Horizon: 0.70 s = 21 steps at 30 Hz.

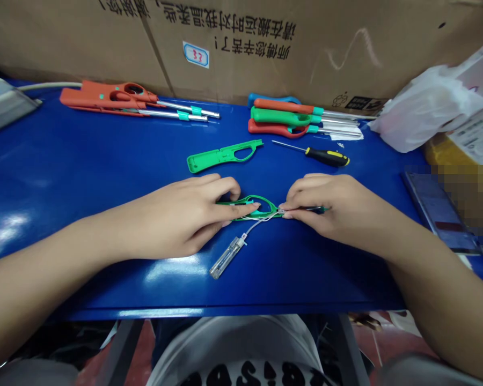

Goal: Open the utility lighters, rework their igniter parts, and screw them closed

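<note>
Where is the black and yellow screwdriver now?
In the head view, the screwdriver lies on the blue table, right of the loose green shell half and just beyond the right hand.
</note>
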Each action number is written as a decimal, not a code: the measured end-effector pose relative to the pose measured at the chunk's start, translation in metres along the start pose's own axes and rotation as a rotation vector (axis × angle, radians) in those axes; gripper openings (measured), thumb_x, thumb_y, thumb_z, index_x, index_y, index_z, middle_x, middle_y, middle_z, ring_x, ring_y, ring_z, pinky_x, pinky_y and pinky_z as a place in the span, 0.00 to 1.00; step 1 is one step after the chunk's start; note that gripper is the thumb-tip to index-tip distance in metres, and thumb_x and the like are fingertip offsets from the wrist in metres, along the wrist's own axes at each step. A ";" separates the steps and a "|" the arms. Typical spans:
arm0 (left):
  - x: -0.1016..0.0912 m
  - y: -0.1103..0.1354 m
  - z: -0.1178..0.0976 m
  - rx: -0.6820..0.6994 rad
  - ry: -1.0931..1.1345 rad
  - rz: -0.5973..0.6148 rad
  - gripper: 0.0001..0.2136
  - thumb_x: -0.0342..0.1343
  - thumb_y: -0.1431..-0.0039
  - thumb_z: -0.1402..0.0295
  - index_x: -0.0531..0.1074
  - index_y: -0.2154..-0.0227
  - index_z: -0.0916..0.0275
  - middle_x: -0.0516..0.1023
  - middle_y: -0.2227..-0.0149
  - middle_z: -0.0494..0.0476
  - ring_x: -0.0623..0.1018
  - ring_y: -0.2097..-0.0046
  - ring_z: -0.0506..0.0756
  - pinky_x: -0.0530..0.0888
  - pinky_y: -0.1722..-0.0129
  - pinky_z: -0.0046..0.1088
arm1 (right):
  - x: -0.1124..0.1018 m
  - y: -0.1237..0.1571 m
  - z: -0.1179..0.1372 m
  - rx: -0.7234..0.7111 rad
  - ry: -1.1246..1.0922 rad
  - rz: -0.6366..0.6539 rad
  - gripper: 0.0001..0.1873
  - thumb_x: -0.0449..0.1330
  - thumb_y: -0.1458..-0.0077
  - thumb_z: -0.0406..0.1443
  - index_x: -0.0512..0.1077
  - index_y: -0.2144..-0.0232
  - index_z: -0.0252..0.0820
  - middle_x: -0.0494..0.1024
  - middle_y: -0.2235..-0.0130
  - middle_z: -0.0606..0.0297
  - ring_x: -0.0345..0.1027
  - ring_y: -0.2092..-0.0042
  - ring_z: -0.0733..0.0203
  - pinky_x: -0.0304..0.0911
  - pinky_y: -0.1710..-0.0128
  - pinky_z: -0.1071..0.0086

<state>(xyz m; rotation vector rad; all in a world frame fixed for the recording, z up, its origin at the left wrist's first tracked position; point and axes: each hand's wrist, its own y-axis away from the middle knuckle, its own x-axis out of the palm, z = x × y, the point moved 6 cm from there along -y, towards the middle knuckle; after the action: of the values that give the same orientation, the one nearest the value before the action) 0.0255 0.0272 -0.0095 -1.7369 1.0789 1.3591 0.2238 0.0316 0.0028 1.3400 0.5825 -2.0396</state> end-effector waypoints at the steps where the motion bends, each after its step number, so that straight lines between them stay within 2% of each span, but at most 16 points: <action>1: 0.000 0.000 0.000 -0.001 0.004 0.002 0.25 0.44 0.29 0.70 0.66 0.32 0.52 0.71 0.50 0.64 0.75 0.52 0.61 0.75 0.51 0.39 | 0.002 0.001 0.005 -0.040 0.111 0.021 0.13 0.57 0.34 0.32 0.82 0.64 0.42 0.83 0.61 0.61 0.73 0.60 0.57 0.64 0.59 0.63; 3: 0.000 0.000 0.000 0.000 0.013 0.006 0.25 0.44 0.29 0.71 0.66 0.33 0.52 0.71 0.50 0.64 0.75 0.52 0.61 0.75 0.51 0.39 | 0.009 0.004 0.017 -0.091 0.340 0.073 0.15 0.54 0.35 0.28 0.81 0.65 0.41 0.81 0.63 0.59 0.70 0.62 0.55 0.60 0.62 0.62; 6: -0.001 -0.001 0.000 0.000 0.032 0.001 0.25 0.45 0.30 0.72 0.66 0.33 0.52 0.72 0.50 0.64 0.75 0.51 0.61 0.75 0.51 0.39 | 0.019 0.007 0.036 -0.111 0.548 0.095 0.14 0.55 0.41 0.23 0.79 0.70 0.39 0.78 0.65 0.56 0.66 0.65 0.53 0.54 0.66 0.61; 9: -0.003 -0.001 0.000 0.001 0.047 -0.007 0.25 0.45 0.30 0.72 0.67 0.33 0.51 0.72 0.49 0.64 0.75 0.51 0.61 0.75 0.51 0.40 | 0.021 0.009 0.051 -0.109 0.630 0.026 0.16 0.55 0.44 0.21 0.75 0.75 0.41 0.73 0.69 0.56 0.64 0.66 0.54 0.52 0.67 0.61; 11: -0.004 -0.002 -0.001 0.006 0.046 -0.005 0.25 0.45 0.30 0.72 0.67 0.33 0.52 0.72 0.49 0.65 0.75 0.51 0.61 0.75 0.51 0.40 | 0.021 0.010 0.052 -0.109 0.633 0.029 0.17 0.55 0.45 0.20 0.75 0.76 0.41 0.72 0.70 0.57 0.64 0.67 0.54 0.51 0.67 0.61; 14: -0.003 -0.003 -0.003 0.016 0.051 0.008 0.25 0.45 0.29 0.73 0.66 0.32 0.54 0.71 0.48 0.66 0.74 0.49 0.62 0.74 0.48 0.41 | 0.015 0.008 0.038 -0.068 0.499 0.071 0.15 0.56 0.38 0.27 0.78 0.73 0.40 0.77 0.67 0.58 0.68 0.66 0.55 0.54 0.67 0.61; 16: -0.002 -0.003 -0.004 0.021 0.064 0.015 0.25 0.45 0.29 0.73 0.65 0.32 0.53 0.71 0.47 0.66 0.74 0.48 0.62 0.74 0.47 0.42 | 0.008 0.005 0.022 0.012 0.316 0.050 0.15 0.55 0.33 0.35 0.80 0.68 0.43 0.80 0.64 0.59 0.73 0.61 0.54 0.58 0.62 0.61; 18: 0.001 -0.004 -0.005 0.019 0.081 0.005 0.26 0.47 0.29 0.73 0.63 0.31 0.49 0.71 0.46 0.65 0.74 0.48 0.62 0.73 0.46 0.42 | 0.001 0.002 0.006 0.107 0.096 -0.010 0.12 0.57 0.34 0.36 0.80 0.66 0.44 0.81 0.61 0.62 0.74 0.59 0.56 0.61 0.60 0.62; 21: 0.003 -0.005 -0.006 0.015 0.101 -0.033 0.26 0.47 0.30 0.74 0.63 0.31 0.50 0.71 0.45 0.65 0.72 0.48 0.61 0.73 0.46 0.43 | 0.001 -0.002 -0.014 0.234 -0.215 -0.030 0.10 0.62 0.38 0.38 0.78 0.71 0.42 0.80 0.64 0.64 0.72 0.64 0.61 0.63 0.63 0.66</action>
<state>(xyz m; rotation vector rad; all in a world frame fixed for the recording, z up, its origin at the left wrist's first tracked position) 0.0328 0.0235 -0.0113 -1.8209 1.1070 1.2520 0.2315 0.0421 -0.0034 1.2231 0.2765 -2.2950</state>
